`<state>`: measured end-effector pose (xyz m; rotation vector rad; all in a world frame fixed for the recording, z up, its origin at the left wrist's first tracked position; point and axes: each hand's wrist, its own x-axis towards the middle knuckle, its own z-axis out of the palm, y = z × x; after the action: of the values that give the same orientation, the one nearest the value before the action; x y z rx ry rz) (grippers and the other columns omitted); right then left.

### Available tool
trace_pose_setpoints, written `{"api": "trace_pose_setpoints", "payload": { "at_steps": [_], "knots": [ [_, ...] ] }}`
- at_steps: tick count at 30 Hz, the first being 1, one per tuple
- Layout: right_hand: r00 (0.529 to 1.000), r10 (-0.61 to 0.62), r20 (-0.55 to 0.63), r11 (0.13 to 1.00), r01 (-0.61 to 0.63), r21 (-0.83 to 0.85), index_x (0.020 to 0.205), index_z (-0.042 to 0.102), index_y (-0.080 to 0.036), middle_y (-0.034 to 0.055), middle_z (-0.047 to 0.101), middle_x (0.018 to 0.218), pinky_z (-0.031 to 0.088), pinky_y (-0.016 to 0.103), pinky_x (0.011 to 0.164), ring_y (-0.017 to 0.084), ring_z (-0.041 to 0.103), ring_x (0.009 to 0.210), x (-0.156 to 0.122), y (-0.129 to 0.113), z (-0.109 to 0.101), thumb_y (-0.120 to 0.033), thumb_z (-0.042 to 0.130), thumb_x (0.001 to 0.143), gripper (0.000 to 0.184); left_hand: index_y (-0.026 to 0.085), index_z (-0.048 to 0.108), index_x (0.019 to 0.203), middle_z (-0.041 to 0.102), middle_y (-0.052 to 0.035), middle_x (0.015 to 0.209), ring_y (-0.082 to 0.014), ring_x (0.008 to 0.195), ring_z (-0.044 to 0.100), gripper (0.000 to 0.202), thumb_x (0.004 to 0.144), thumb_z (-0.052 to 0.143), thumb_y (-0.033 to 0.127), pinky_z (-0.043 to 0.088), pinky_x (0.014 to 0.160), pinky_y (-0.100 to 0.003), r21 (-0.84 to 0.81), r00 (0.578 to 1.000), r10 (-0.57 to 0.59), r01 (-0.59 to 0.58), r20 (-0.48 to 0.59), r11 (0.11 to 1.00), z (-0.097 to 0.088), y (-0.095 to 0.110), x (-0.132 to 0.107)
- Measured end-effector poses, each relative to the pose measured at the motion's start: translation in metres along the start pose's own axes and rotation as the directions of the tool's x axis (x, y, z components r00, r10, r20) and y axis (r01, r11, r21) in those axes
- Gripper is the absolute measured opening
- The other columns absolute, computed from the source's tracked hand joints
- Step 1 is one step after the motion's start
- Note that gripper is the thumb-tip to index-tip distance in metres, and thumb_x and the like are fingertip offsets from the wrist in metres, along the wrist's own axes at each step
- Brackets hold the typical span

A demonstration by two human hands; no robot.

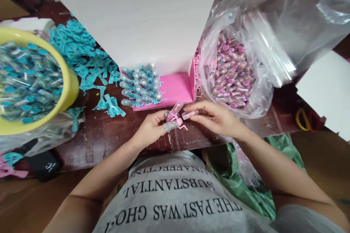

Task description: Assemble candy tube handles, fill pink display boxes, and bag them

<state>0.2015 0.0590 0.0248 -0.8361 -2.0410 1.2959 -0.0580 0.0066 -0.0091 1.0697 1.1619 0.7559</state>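
My left hand (152,128), with grey tape wrapped round its thumb and a finger, pinches a pink plastic toy piece (172,117) with a thin crank-like arm. A clear capsule tube (177,107) stands tilted out of this piece. Just right of it, my right hand (217,117) holds a pink-ended capsule tube (190,115) between thumb and fingers, its tip close to the pink piece. Beyond both hands is a pink-floored display box (176,87). Rows of teal toys with clear capsules (142,84) fill its left side.
A yellow tub (72,83) of teal-ended capsules stands left, beside a heap of loose teal plastic parts (75,40). At right, a clear plastic bag (262,98) holds many pink-ended capsules (232,71). Yellow-handled scissors (302,119) lie farther right. The box's white panel (136,11) rises behind.
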Motion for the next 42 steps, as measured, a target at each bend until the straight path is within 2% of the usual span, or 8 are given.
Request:
{"api": "trace_pose_setpoints", "payload": {
  "at_steps": [4, 11, 18, 22, 28, 33, 37, 42],
  "knots": [
    [1.0, -0.004, -0.017, 1.0, 0.004, 0.003, 0.128, 0.074, -0.025, 0.0034, 0.081, 0.12, 0.063, 0.03, 0.094, 0.016, 0.079, 0.106, 0.001, 0.004, 0.019, -0.028, 0.073, 0.1, 0.028, 0.017, 0.077, 0.091, 0.076, -0.0026, 0.089, -0.0158, 0.084, 0.067, 0.032, 0.083, 0.085, 0.047, 0.057, 0.084, -0.029, -0.01, 0.994, 0.108, -0.108, 0.005, 0.994, 0.002, 0.005, 0.0],
    [0.993, -0.039, -0.109, 0.998, 0.035, -0.045, 0.121, 0.074, -0.026, 0.002, 0.083, 0.115, 0.063, 0.032, 0.093, 0.016, 0.079, 0.102, -0.002, 0.003, 0.028, -0.028, 0.073, 0.1, 0.021, 0.02, 0.078, 0.114, 0.082, -0.0057, 0.112, -0.0205, 0.099, 0.076, 0.027, 0.094, 0.077, 0.038, 0.06, 0.095, -0.035, 0.186, 0.959, 0.267, -0.246, -0.098, 0.951, 0.002, -0.007, -0.005],
    [0.963, 0.173, -0.208, 0.977, -0.141, 0.162, 0.106, 0.074, -0.019, 0.0039, 0.081, 0.1, 0.061, 0.029, 0.081, 0.014, 0.076, 0.087, 0.0, 0.008, 0.046, -0.044, 0.071, 0.1, 0.026, 0.018, 0.075, 0.109, 0.081, -0.0071, 0.1, -0.0182, 0.087, 0.075, 0.014, 0.1, 0.07, 0.027, 0.059, 0.077, -0.028, 0.608, 0.779, 0.624, -0.469, -0.056, 0.64, -0.002, -0.009, -0.01],
    [0.982, 0.119, -0.148, 0.99, -0.106, 0.096, 0.106, 0.075, -0.021, 0.0036, 0.082, 0.101, 0.061, 0.03, 0.084, 0.015, 0.076, 0.089, 0.002, 0.004, 0.035, -0.045, 0.074, 0.099, 0.026, 0.018, 0.071, 0.101, 0.078, -0.0052, 0.089, -0.0176, 0.077, 0.073, 0.011, 0.102, 0.068, 0.028, 0.058, 0.069, -0.028, 0.74, 0.735, 0.676, -0.479, 0.044, 0.472, -0.007, 0.0, -0.013],
    [0.997, -0.074, -0.015, 0.991, 0.072, -0.117, 0.136, 0.067, -0.023, 0.0067, 0.08, 0.123, 0.06, 0.034, 0.091, 0.021, 0.077, 0.104, 0.017, -0.018, 0.015, -0.052, 0.079, 0.093, 0.053, 0.017, 0.067, 0.104, 0.075, -0.0052, 0.087, -0.019, 0.078, 0.074, 0.02, 0.107, 0.061, 0.036, 0.061, 0.068, -0.029, 0.847, 0.73, 0.675, -0.423, 0.109, 0.322, -0.005, 0.029, -0.021],
    [0.992, -0.058, -0.116, 0.917, 0.007, -0.398, 0.121, 0.075, -0.026, 0.0029, 0.082, 0.11, 0.056, 0.032, 0.081, 0.019, 0.076, 0.091, 0.057, -0.021, -0.022, -0.048, 0.068, 0.102, 0.03, 0.016, 0.059, 0.141, 0.073, -0.0154, 0.138, -0.0274, 0.13, 0.07, 0.05, 0.104, 0.065, 0.05, 0.06, 0.11, -0.043, 0.895, 0.669, 0.729, -0.402, 0.144, 0.192, -0.048, 0.068, -0.002],
    [0.999, 0.037, 0.015, 0.721, -0.016, -0.693, 0.127, 0.074, -0.024, 0.0054, 0.081, 0.122, 0.05, 0.034, 0.089, 0.025, 0.074, 0.11, 0.12, -0.009, -0.043, -0.039, 0.062, 0.104, 0.03, 0.017, 0.069, 0.131, 0.066, -0.0126, 0.152, -0.0311, 0.15, 0.055, 0.038, 0.111, 0.048, 0.042, 0.047, 0.127, -0.052, 0.907, 0.71, 0.631, -0.421, 0.311, 0.026, -0.094, 0.084, 0.051],
    [0.94, 0.263, 0.218, 0.567, 0.032, -0.823, 0.119, 0.077, -0.023, 0.0083, 0.082, 0.117, 0.047, 0.033, 0.08, 0.026, 0.074, 0.103, 0.179, 0.003, -0.037, -0.037, 0.061, 0.103, 0.026, 0.016, 0.064, 0.144, 0.061, -0.0102, 0.158, -0.026, 0.152, 0.053, 0.045, 0.112, 0.038, 0.034, 0.041, 0.131, -0.05, 0.931, 0.85, 0.423, -0.362, 0.313, 0.039, -0.107, 0.08, 0.083]
  ]
}}
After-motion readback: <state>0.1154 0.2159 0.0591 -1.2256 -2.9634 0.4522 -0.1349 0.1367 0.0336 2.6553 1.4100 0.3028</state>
